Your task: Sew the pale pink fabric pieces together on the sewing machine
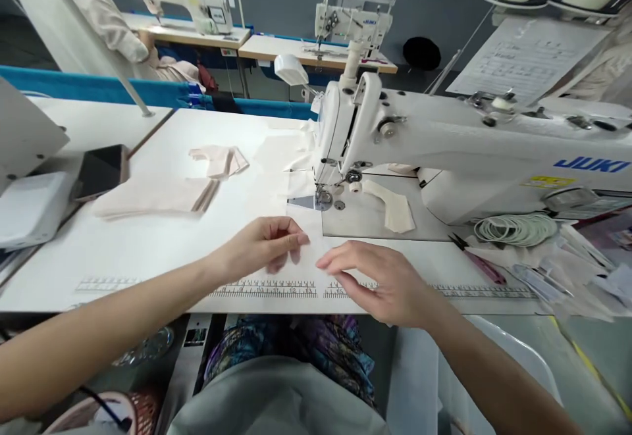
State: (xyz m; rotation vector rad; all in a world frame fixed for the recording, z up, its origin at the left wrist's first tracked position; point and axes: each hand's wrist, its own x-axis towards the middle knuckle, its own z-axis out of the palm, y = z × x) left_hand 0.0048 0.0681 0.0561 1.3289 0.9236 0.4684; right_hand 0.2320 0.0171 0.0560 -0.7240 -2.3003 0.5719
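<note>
My left hand [266, 245] is just in front of the sewing machine's needle area, with its fingers curled in and the thumb against the index finger. Whether anything thin is pinched there I cannot make out. To its right, my right hand [382, 280] hovers over the table's front part, the thumb apart from the fingers and nothing seen between them. Ahead of both hands is the white JUKI sewing machine [494, 126] with its presser foot [322, 197]. Pale fabric [281, 152] lies behind and left of the needle. A curved cream fabric piece [392, 206] rests on the machine bed.
Stacked pale fabric [153, 197], folded pieces [222, 160] and a phone [101, 170] lie leftward. On the right are pink-handled snips [481, 262], a coiled light-green cord [516, 230] and scraps. A printed ruler [266, 289] runs along the front edge. Another person's sleeve [106, 20] shows behind.
</note>
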